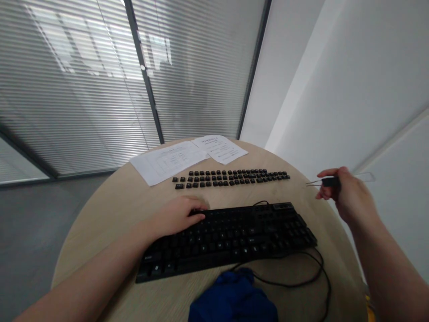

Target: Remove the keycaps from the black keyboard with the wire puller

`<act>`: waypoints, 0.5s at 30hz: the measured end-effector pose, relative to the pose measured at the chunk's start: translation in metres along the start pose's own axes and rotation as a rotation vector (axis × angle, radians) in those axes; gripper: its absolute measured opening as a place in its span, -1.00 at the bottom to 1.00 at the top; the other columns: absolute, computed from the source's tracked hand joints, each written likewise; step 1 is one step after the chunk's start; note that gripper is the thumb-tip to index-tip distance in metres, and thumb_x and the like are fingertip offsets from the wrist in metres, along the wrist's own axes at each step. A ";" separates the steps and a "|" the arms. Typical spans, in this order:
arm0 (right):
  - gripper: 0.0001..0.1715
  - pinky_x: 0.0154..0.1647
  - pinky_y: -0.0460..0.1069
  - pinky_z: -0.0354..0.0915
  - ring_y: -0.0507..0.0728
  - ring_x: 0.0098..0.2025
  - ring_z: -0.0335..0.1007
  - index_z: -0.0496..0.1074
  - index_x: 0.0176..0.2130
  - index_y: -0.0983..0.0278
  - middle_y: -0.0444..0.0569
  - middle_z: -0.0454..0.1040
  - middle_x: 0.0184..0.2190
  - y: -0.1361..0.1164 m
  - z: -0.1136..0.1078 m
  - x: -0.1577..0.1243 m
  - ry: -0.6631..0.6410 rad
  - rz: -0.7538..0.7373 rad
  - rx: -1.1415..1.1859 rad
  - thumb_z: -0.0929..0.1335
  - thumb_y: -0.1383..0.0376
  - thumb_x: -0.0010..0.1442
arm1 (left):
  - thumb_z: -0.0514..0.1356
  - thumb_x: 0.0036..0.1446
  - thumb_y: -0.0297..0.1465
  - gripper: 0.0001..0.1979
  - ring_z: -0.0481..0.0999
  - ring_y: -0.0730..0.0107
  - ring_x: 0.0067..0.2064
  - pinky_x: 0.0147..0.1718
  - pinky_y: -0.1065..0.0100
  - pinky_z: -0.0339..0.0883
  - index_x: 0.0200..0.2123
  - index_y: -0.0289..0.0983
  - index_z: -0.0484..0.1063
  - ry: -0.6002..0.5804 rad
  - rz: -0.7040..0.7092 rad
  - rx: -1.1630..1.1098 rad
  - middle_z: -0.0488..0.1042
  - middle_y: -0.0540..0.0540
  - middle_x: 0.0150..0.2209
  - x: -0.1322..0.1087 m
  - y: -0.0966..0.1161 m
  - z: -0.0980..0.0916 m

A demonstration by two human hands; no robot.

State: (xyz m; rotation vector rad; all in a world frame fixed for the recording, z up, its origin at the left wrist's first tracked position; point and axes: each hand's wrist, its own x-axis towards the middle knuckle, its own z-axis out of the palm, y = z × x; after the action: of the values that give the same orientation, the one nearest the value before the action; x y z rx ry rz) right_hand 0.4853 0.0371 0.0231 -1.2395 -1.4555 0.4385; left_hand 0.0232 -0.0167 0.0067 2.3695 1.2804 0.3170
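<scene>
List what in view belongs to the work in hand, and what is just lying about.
Seemingly in the work:
keyboard, under the left hand
wire tool, in the right hand
keycaps, in rows beyond the keyboard

Probably just lying about:
papers
blue fabric

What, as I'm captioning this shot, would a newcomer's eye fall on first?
Probably the black keyboard on the round table, with the left hand at its far edge, toward the left. Beyond it, small loose keys lie in rows before some papers. The blue cloth at the picture's bottom and, at right, the wire tool in the grip of the right hand stand out too.
</scene>
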 end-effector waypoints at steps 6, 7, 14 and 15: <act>-0.52 -0.54 0.02 0.50 0.07 -0.57 0.43 0.43 -0.11 0.15 -0.18 0.49 -0.48 -0.009 0.025 -0.036 -0.110 0.216 0.322 0.54 -0.03 0.10 | 0.12 0.33 -0.24 -0.68 0.62 0.20 0.01 0.10 0.17 0.42 -0.01 -0.15 0.61 -0.018 -0.015 -0.036 0.66 -0.08 -0.02 0.002 -0.006 0.000; -0.52 -0.54 0.02 0.49 0.07 -0.57 0.43 0.42 -0.12 0.16 -0.19 0.48 -0.48 -0.007 0.028 -0.039 -0.115 0.214 0.325 0.52 -0.05 0.12 | 0.12 0.34 -0.22 -0.67 0.62 0.19 0.02 0.11 0.17 0.42 0.00 -0.14 0.61 -0.002 -0.020 -0.037 0.66 -0.08 -0.01 0.003 -0.010 0.001; -0.59 -0.60 -0.04 0.38 0.04 -0.72 0.24 0.34 -0.26 0.16 -0.34 0.15 -0.74 0.014 0.024 -0.040 -0.087 0.209 -0.010 0.26 -0.10 0.35 | 0.12 0.37 -0.20 -0.66 0.61 0.13 0.05 0.14 0.12 0.40 0.04 -0.12 0.62 -0.006 -0.030 -0.025 0.66 -0.07 0.06 0.009 -0.028 0.004; -0.59 -0.60 -0.05 0.36 0.04 -0.72 0.25 0.34 -0.26 0.16 -0.33 0.15 -0.74 0.016 0.023 -0.040 -0.098 0.216 -0.071 0.25 -0.09 0.35 | 0.13 0.37 -0.20 -0.65 0.61 0.14 0.05 0.14 0.12 0.39 0.05 -0.13 0.62 -0.007 -0.036 -0.027 0.66 -0.07 0.05 0.010 -0.027 0.004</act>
State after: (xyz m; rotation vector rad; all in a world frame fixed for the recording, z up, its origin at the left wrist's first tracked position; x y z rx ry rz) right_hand 0.4657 0.0174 -0.0167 -1.4568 -1.4349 0.6048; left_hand 0.0101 0.0032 -0.0096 2.3205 1.3063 0.3126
